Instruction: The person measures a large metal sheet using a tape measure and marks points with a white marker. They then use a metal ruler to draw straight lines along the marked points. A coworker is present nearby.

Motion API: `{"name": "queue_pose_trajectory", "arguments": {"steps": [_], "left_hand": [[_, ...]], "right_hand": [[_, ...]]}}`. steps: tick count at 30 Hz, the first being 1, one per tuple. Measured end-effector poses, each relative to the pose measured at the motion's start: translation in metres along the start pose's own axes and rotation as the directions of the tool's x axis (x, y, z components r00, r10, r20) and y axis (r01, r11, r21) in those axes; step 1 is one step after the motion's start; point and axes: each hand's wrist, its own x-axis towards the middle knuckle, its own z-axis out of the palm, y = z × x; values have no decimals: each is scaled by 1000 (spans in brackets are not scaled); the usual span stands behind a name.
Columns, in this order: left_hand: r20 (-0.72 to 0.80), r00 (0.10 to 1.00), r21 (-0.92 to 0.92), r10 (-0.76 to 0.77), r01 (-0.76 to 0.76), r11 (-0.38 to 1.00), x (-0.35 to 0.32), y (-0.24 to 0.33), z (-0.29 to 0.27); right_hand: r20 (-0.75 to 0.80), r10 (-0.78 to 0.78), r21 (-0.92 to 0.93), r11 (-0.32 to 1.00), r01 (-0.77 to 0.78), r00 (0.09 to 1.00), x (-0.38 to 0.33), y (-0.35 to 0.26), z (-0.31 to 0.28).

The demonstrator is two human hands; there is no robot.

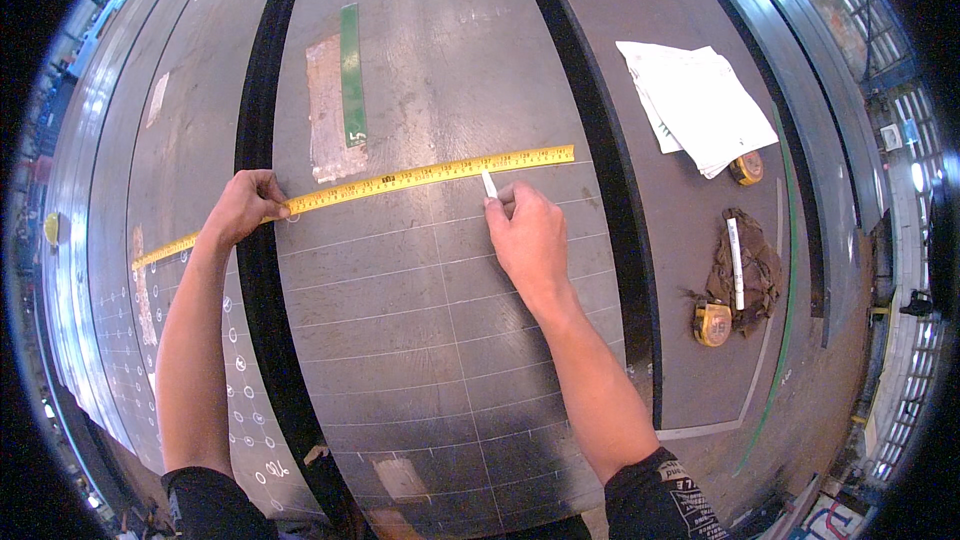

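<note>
Tape [400,181]: yellow, laid across the grey plate [380,315]; its long axis runs from lower left, over the left bar [258,120], to upper right, where the end stops just short of the right bar [590,80]
Stick [490,183]: white and slim; tip up and slightly left, at the tape's lower edge; whether they touch cannot be told
Writing: fine black scale and digits along the tape; a white handwritten mark on the green strip [353,70]; thin white lines on the plate; pale lettering on the right sleeve [680,505]
Left hand [243,208]: nearly closed, thumb and fingers pinching the tape beside the left bar
Right hand [530,235]: fingers curled, gripping the stick below the tape
Right side: white papers [700,105]; farther down, a brown cloth [763,275] under a white marker [737,265], a yellow tape case [712,324] beside it
</note>
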Motion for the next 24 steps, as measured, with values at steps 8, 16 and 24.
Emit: {"name": "queue_pose_trajectory", "arguments": {"steps": [8, 16, 24], "left_hand": [[-2, 1000, -5, 4, -4, 1000, 1, -5, 1], [4, 1000, -17, -4, 4, 1000, 5, 4, 5], [12, 1000, -23, -1, 1, 1000, 0, -2, -2]], "right_hand": [[-16, -21, -24, 1000, 20, 1000, 0, -3, 3], [-76, -113, -212, 973, 95, 991, -1, -12, 0], [231, 123, -407, 913, -19, 965, -42, -39, -102]]}}
